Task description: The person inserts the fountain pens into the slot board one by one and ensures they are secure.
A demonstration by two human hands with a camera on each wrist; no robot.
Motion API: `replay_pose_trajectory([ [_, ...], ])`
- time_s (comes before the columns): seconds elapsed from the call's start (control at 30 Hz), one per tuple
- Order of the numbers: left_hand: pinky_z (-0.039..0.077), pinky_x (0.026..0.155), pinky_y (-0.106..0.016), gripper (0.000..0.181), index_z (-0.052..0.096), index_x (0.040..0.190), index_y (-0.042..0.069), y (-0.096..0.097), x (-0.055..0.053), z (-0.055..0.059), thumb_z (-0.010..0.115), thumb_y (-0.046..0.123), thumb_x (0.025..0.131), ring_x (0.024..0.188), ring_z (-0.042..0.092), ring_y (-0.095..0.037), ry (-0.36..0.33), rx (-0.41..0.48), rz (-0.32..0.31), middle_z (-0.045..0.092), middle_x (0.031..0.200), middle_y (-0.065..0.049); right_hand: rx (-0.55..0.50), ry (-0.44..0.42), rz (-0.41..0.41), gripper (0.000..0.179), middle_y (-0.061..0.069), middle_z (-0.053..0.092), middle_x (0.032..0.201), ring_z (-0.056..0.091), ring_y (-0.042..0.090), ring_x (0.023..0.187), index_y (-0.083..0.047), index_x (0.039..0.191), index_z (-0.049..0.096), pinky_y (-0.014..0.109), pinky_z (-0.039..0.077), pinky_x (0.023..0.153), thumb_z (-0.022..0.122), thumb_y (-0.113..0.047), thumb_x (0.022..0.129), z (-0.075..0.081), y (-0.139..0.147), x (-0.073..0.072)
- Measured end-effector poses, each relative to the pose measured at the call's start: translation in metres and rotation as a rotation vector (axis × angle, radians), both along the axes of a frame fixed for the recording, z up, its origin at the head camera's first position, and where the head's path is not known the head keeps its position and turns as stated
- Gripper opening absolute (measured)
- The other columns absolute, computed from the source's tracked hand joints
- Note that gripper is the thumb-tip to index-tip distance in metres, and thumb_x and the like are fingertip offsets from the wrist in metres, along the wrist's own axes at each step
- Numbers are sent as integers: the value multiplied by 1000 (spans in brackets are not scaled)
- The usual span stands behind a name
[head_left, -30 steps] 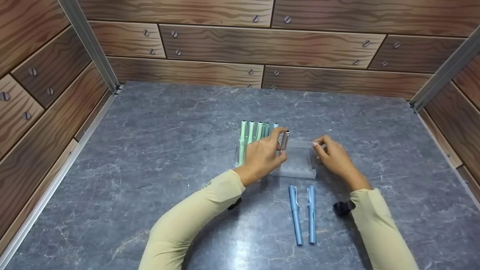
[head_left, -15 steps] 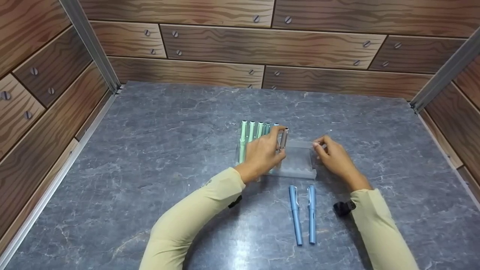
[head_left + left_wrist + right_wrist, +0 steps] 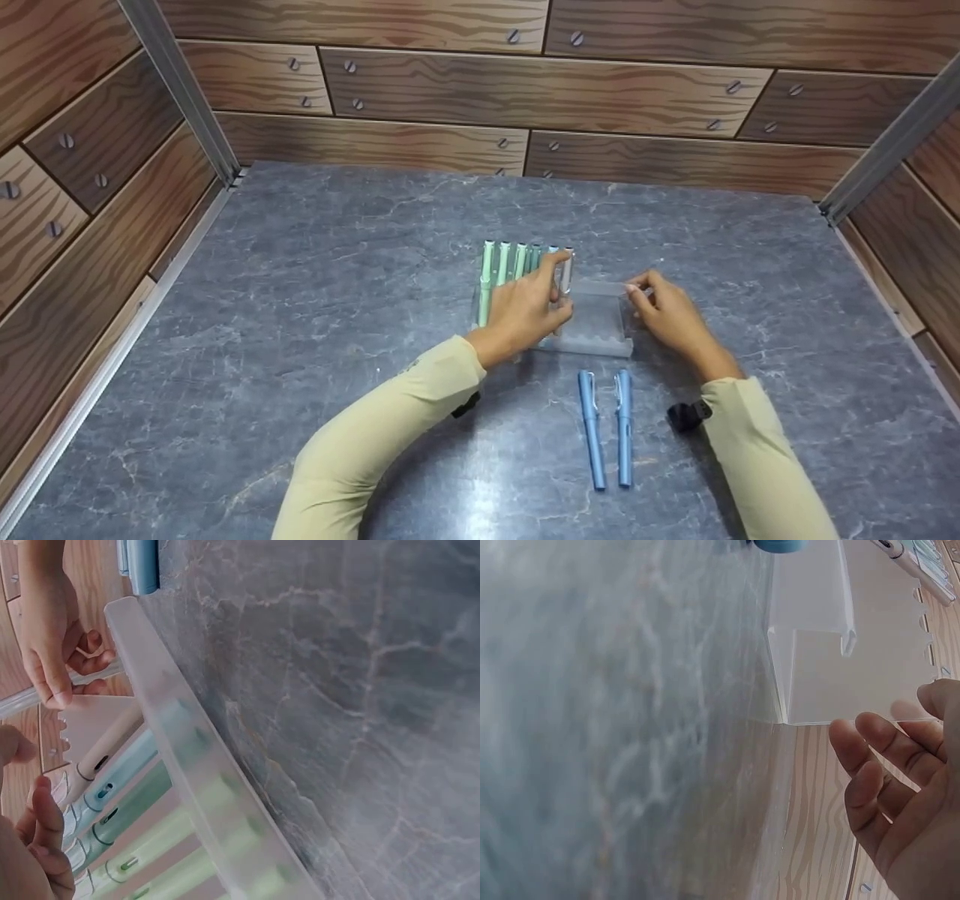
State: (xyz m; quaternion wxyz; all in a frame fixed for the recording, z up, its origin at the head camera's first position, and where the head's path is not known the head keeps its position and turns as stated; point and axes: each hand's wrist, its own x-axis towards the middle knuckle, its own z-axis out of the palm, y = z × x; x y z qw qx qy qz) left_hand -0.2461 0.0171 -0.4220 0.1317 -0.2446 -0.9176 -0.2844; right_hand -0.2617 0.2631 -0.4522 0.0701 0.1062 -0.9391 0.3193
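I'd have the right hand point(image 3: 666, 311), pinching the far right corner of the rack point(image 3: 596, 347), hold steady while the grey pen point(image 3: 568, 273) settles parallel to the green pens point(image 3: 486, 289). It lies mid-rack, right at the left hand point(image 3: 523, 309); whether that grips it, I can't tell.

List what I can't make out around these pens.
Head view: most of the dark teal pen, behind the left hand.
Left wrist view: blue pens, mostly cut off by the top edge.
Right wrist view: right hand, partly cut off by the right edge.
Head view: marks on the left sleeve, too small to read.
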Motion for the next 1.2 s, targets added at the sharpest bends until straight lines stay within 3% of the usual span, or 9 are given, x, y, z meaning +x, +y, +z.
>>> replay_pose_trajectory([
  [0.13, 28, 41, -17, 61, 41, 138, 20, -1, 4, -1, 68, 34, 86, 49, 45, -5, -7, -11, -9, 66, 79, 9, 3, 11, 2, 21, 17, 65, 93, 58, 11, 66, -1, 108, 57, 24, 43, 61, 49, -19, 100, 0, 0, 0],
  [0.63, 40, 45, -18, 69, 42, 136, 19, 4, 26, -2, 69, 52, 82, 54, 52, -6, -185, -54, -129, 61, 75, 8, 2, -1, -5, 25, 16, 64, 90, 55, 10, 66, -2, 108, 58, 26, 43, 60, 48, -24, 101, 1, 1, 0],
  [0.93, 39, 41, -20, 75, 43, 136, 22, 14, 37, -3, 64, 66, 79, 51, 51, -6, -274, -174, -183, 56, 68, 12, -10, -12, -4, 25, 15, 63, 89, 54, 11, 66, -1, 108, 58, 25, 43, 60, 48, -23, 101, 0, 0, 1],
  [1.2, 40, 45, -23, 73, 45, 131, 27, 24, 45, -6, 62, 72, 76, 56, 51, -9, -327, -279, -191, 55, 66, 10, 3, -11, -3, 24, 16, 65, 94, 57, 11, 67, -2, 109, 57, 26, 43, 62, 48, -23, 101, 1, 1, 0],
])
